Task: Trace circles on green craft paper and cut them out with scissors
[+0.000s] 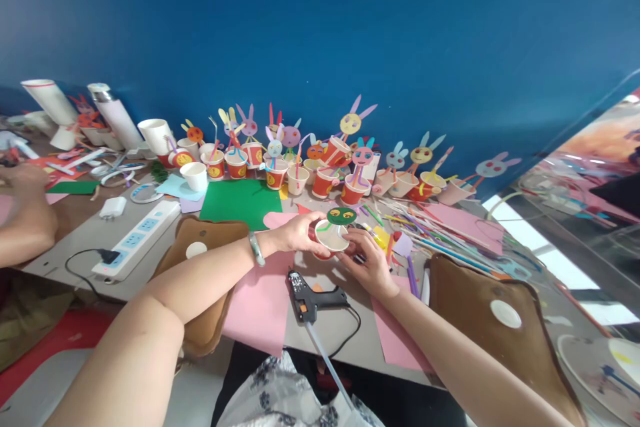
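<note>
Between my two hands is a red paper cup (pixel 332 237), its pale inside tilted up toward me. A green paper face (pixel 342 215) with yellow eyes stands at its far rim, and a green strip shows inside the cup. My left hand (pixel 303 232) wraps the cup's left side. On the right side, my right hand (pixel 367 259) has its fingers closed against the cup. A black glue gun (pixel 313 297) with a clear glue stick lies on the table just below the cup. Pink paper sheets (pixel 257 303) are spread under my forearms.
Several paper cups with rabbit faces (pixel 277 173) line the blue wall. Green card (pixel 240 203), a power strip (pixel 137 240) and two brown cushions (pixel 487 333) surround the work area. Coloured sticks (pixel 450 240) lie to the right. Another person's arm (pixel 27 213) rests at far left.
</note>
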Demonstrator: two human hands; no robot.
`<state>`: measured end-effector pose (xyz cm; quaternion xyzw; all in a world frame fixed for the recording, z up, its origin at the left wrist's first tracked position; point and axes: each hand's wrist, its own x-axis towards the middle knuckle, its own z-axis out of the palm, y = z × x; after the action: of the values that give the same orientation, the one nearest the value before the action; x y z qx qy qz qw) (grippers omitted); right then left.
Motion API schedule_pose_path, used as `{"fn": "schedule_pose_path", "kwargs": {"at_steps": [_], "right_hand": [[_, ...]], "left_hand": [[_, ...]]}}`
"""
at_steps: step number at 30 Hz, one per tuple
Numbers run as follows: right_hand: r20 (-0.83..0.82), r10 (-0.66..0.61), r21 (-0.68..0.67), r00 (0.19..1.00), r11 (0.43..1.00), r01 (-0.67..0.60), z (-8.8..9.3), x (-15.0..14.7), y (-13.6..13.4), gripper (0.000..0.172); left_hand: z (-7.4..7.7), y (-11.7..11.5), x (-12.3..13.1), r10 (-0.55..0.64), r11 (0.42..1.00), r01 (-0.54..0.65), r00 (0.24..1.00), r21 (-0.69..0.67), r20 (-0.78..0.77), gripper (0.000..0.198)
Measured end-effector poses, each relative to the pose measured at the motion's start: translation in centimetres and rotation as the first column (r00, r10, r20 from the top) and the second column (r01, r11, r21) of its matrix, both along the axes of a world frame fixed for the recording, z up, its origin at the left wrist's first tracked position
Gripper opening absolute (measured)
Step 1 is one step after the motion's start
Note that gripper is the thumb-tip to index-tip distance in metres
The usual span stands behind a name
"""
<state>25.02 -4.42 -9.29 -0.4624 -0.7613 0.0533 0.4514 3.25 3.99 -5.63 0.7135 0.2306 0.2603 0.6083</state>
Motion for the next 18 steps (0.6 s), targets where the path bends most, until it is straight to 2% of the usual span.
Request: {"fn": "schedule_pose_path", "kwargs": {"at_steps": [3,6,13,18], "right_hand": [[-0.018,-0.02,-0.017,1.0,1.0,0.019,-0.1,0.1,0.2,0.027],[-0.028,-0.032,-0.049,0.999,0.998,0.031,0.0,0.0,0.1,0.026],[-0.011,0.03,-0.125,0.999,0.992,-0.031,0.8,-0.5,-0.4,0.015],[-0.012,0.089,-0.148,0.996,0.985,-0.09,1.5,-0.3,-0.3,0.015]], "left_hand": [[-0.4,0.4,-0.2,0.025,1.0,-0.025,1.0,0.017,-0.01,0.072],[-0.5,0.8,-0.6,0.007,1.0,-0.007,1.0,0.01,0.018,0.083],[0.0,1.2,-1.4,0.005,1.0,-0.005,1.0,-0.011,0.001,0.108],[-0.1,1.3,-1.7,-0.068,0.998,0.068,0.998,0.002,0.001,0.107]]}}
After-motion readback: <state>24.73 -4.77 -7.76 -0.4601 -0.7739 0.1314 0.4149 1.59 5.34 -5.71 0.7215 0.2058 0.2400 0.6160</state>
